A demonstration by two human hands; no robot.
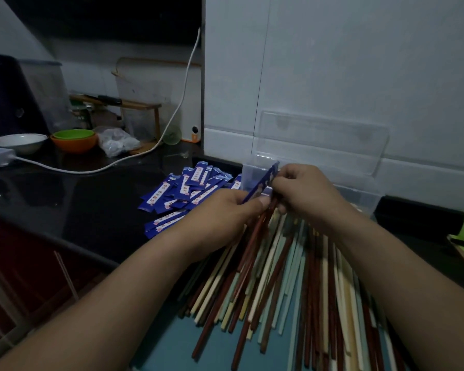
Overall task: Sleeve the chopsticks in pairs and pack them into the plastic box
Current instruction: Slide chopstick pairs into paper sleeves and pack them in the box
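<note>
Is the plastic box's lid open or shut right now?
Open: the clear lid stands up against the wall behind the plastic box.

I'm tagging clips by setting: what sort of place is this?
Most likely a home kitchen: a dark countertop against a white wall, stacked bowls at the back left, and a knife lying on a small wooden rack.
</note>
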